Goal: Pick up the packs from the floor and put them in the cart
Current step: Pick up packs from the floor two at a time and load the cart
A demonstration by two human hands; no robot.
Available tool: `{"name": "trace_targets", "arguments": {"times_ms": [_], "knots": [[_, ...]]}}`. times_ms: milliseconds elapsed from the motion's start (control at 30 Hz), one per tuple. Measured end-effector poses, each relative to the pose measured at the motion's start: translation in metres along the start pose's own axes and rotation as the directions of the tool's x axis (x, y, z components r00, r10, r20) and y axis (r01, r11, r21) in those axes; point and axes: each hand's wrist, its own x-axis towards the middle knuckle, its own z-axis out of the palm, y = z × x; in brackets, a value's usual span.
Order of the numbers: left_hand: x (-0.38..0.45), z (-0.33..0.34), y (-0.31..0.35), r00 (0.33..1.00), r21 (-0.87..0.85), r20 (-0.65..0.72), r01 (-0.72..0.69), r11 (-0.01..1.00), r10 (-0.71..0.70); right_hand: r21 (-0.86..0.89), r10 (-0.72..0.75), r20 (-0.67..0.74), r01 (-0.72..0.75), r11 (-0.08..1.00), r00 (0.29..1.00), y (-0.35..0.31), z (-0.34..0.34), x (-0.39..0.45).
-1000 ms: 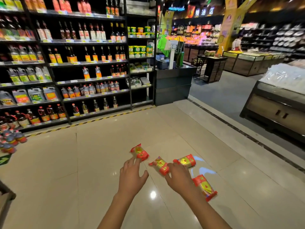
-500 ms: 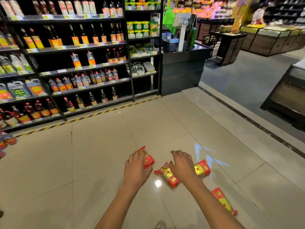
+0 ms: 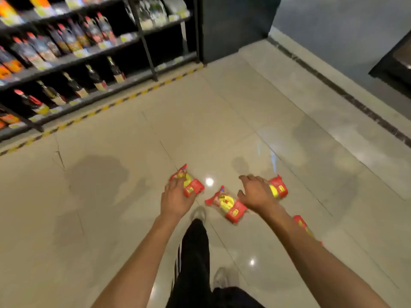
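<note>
Floor (image 3: pixel 255 121): large glossy beige tiles with thin grout lines, reflecting ceiling lights as bright spots; a dark mottled border strip (image 3: pixel 347 96) runs diagonally far beyond the right hand, with grey flooring past it; a yellow-and-black hazard stripe (image 3: pixel 124 98) marks the foot of the shelving (image 3: pixel 73 58) well ahead of the left hand; the shelving is dark metal, stocked with blurred dark bottles (image 3: pixel 95 74) bearing pale labels.

Left hand (image 3: pixel 175 198): back of hand upward, fingers curled over the left pack (image 3: pixel 191 185) and gripping it; that pack is a soft crinkled pouch, red at the ends with a yellow centre; whether it is lifted clear of the tile cannot be told.

Right hand (image 3: pixel 258 192): fingers spread and bent downward, covering the near end of the right pack (image 3: pixel 279 188); contact appears likely, but a closed grip is not shown; cannot tell.

Middle pack (image 3: pixel 228 204): lies flat on the tile between the two hands, just beside the right wrist, touched by neither hand; same red and yellow film, glossy.

Fourth pack (image 3: pixel 300 223): on the floor behind the right hand, mostly hidden by the forearm.

Below the hands: a dark trouser leg (image 3: pixel 195 252) and a pale shoe (image 3: pixel 199 213), blurred.
</note>
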Motion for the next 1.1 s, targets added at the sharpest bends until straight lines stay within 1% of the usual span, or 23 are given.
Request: {"name": "trace_targets", "arguments": {"times_ms": [67,133,233,300,367,433,500,567,600,633,700,733,800,833,900,967,1000,1100], "knots": [[0.056,0.023,-0.009,0.994,-0.049,0.097,0.059,0.997,-0.054,-0.019,0.046,0.065,-0.045,0.999,0.997,0.01,0.016,0.042],[0.111,0.047,-0.02,0.985,-0.08,0.148,0.105,0.991,-0.093,-0.017,0.097,0.113,-0.095,0.995,0.989,0.021,0.033,0.087],[0.186,0.09,-0.041,0.966,-0.113,0.2,0.188,0.976,-0.163,0.091,0.18,0.154,-0.196,0.976,0.971,0.03,0.072,0.153],[0.231,0.126,-0.055,0.947,-0.187,0.231,0.269,0.945,-0.223,0.179,0.228,0.179,-0.26,0.949,0.957,0.031,0.109,0.189],[0.272,0.164,-0.073,0.913,-0.251,0.275,0.372,0.894,-0.303,0.22,0.239,0.263,-0.3,0.928,0.935,0.029,0.154,0.222],[0.309,0.212,-0.101,0.882,-0.232,0.336,0.418,0.878,-0.33,0.221,0.234,0.351,-0.323,0.92,0.907,0.031,0.206,0.255],[0.346,0.263,-0.134,0.849,-0.141,0.416,0.414,0.899,-0.326,0.226,0.227,0.403,-0.336,0.914,0.887,0.04,0.261,0.289],[0.383,0.312,-0.169,0.826,-0.107,0.447,0.431,0.896,-0.344,0.23,0.214,0.44,-0.34,0.912,0.872,0.057,0.32,0.327],[0.401,0.335,-0.186,0.812,-0.122,0.446,0.472,0.873,-0.377,0.242,0.217,0.457,-0.355,0.903,0.863,0.067,0.349,0.345],[0.418,0.356,-0.202,0.795,-0.147,0.433,0.528,0.837,-0.425,0.265,0.235,0.466,-0.388,0.883,0.853,0.078,0.378,0.36],[0.445,0.397,-0.239,0.741,-0.219,0.389,0.651,0.727,-0.547,0.343,0.292,0.474,-0.48,0.807,0.83,0.098,0.432,0.386],[0.455,0.416,-0.257,0.706,-0.276,0.364,0.705,0.654,-0.608,0.375,0.321,0.48,-0.522,0.766,0.816,0.108,0.458,0.394],[0.466,0.446,-0.282,0.611,-0.389,0.387,0.788,0.478,-0.691,0.382,0.365,0.501,-0.579,0.72,0.785,0.128,0.506,0.406],[0.467,0.458,-0.291,0.585,-0.43,0.425,0.802,0.415,-0.691,0.369,0.377,0.518,-0.598,0.712,0.768,0.136,0.525,0.407],[0.469,0.48,-0.307,0.566,-0.486,0.465,0.806,0.338,-0.681,0.315,0.382,0.531,-0.594,0.74,0.757,0.149,0.559,0.408],[0.471,0.502,-0.32,0.535,-0.535,0.462,0.804,0.259,-0.708,0.25,0.36,0.526,-0.545,0.8,0.77,0.16,0.582,0.409],[0.472,0.51,-0.325,0.524,-0.565,0.461,0.796,0.219,-0.716,0.239,0.351,0.526,-0.531,0.813,0.775,0.164,0.589,0.412],[0.472,0.518,-0.327,0.528,-0.633,0.534,0.767,0.101,-0.66,0.243,0.341,0.566,-0.548,0.8,0.75,0.18,0.599,0.418]]}}
